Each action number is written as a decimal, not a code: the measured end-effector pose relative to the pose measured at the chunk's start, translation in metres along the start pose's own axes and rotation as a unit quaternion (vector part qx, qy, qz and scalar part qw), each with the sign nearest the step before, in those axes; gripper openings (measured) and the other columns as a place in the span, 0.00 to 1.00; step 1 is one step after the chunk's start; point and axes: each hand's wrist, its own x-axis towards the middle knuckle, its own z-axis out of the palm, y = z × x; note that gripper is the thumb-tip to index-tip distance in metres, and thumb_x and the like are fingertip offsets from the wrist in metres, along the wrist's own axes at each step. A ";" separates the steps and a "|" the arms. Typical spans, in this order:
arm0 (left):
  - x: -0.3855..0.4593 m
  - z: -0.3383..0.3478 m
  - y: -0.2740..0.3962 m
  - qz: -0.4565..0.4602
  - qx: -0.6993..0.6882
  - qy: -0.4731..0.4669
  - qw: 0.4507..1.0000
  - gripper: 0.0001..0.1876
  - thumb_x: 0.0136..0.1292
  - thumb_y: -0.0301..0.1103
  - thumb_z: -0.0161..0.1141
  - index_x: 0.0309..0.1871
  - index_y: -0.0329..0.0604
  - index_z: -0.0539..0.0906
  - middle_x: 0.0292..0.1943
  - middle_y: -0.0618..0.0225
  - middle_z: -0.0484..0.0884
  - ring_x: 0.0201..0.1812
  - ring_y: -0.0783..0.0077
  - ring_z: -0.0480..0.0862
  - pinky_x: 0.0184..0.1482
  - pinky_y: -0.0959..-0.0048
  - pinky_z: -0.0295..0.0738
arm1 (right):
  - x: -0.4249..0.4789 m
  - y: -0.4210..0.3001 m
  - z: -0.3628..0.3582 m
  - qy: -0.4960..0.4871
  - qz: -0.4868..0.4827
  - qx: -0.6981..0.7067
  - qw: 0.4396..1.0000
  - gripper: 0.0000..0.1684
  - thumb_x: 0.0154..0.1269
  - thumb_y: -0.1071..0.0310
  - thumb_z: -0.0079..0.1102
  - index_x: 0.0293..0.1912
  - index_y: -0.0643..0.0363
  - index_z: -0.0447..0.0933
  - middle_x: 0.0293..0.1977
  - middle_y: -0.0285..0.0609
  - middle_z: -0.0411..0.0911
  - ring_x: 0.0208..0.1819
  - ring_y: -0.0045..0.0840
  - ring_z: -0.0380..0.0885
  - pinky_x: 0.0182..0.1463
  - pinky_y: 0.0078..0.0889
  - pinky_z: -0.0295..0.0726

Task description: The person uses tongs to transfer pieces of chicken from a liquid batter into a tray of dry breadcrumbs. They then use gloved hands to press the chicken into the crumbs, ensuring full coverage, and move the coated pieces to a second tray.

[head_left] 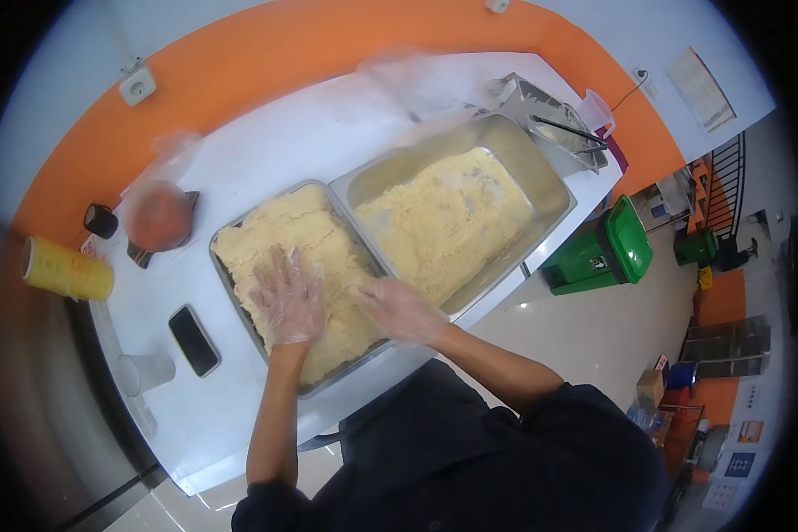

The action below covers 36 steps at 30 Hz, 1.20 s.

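A shallow metal tray (245, 318) is heaped with a pale yellow, crumbly dough-like mass (306, 216). My left hand (291, 299), in a clear plastic glove, lies flat on this mass with its fingers spread. At the tray's right side is my right hand (402, 309), also gloved and slightly blurred. Its fingers are bent over the edge of the mass, and whether they grip a piece cannot be told. A deep metal pan (548, 179) stands against the tray on the right, with looser yellow crumbs (445, 219) over its bottom.
Left of the tray lie a smartphone (194, 340), a clear plastic cup (145, 374), a yellow film roll (66, 268) and a round reddish container (158, 216). Black-handled tongs (568, 132) rest across a metal container (538, 100) at the back right. A green bin (602, 249) stands beyond the table (253, 153).
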 end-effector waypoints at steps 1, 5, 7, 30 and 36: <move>-0.002 0.016 -0.004 0.010 0.002 0.014 1.000 0.37 0.76 0.56 0.44 0.84 0.53 0.54 0.85 0.53 0.41 0.82 0.31 0.39 0.78 0.33 0.27 | -0.003 -0.001 -0.009 0.002 0.029 0.043 0.999 0.19 0.78 0.56 0.53 0.49 0.62 0.82 0.37 0.51 0.84 0.38 0.41 0.81 0.47 0.42 0.79; -0.002 0.034 -0.011 0.031 0.057 0.027 0.998 0.37 0.77 0.56 0.44 0.84 0.53 0.54 0.85 0.54 0.38 0.82 0.31 0.38 0.77 0.32 0.27 | -0.004 0.065 -0.087 0.057 0.008 0.034 0.998 0.22 0.76 0.52 0.57 0.52 0.62 0.84 0.38 0.41 0.86 0.41 0.22 0.81 0.48 0.29 0.79; -0.006 0.020 -0.007 0.034 0.090 0.023 0.995 0.37 0.77 0.54 0.44 0.83 0.48 0.55 0.85 0.53 0.40 0.82 0.32 0.39 0.78 0.34 0.28 | 0.006 0.106 -0.146 0.056 0.051 -0.059 0.995 0.23 0.74 0.51 0.59 0.48 0.63 0.84 0.39 0.43 0.86 0.41 0.22 0.81 0.48 0.30 0.80; 0.003 0.067 0.175 -0.080 -0.108 0.332 0.934 0.30 0.66 0.17 0.52 0.73 0.28 0.68 0.56 0.32 0.81 0.51 0.34 0.85 0.52 0.54 0.82 | 0.053 0.191 -0.043 -0.238 -0.418 -0.057 0.875 0.41 0.67 0.46 0.65 0.70 0.61 0.68 0.68 0.61 0.67 0.68 0.54 0.67 0.75 0.53 0.62; 0.007 0.060 0.177 -0.101 -0.131 0.320 0.933 0.26 0.67 0.18 0.52 0.70 0.25 0.71 0.57 0.36 0.82 0.53 0.38 0.86 0.53 0.55 0.82 | 0.026 0.229 -0.053 -0.422 -0.133 0.027 0.896 0.44 0.61 0.44 0.71 0.67 0.63 0.71 0.64 0.61 0.72 0.65 0.51 0.71 0.71 0.50 0.67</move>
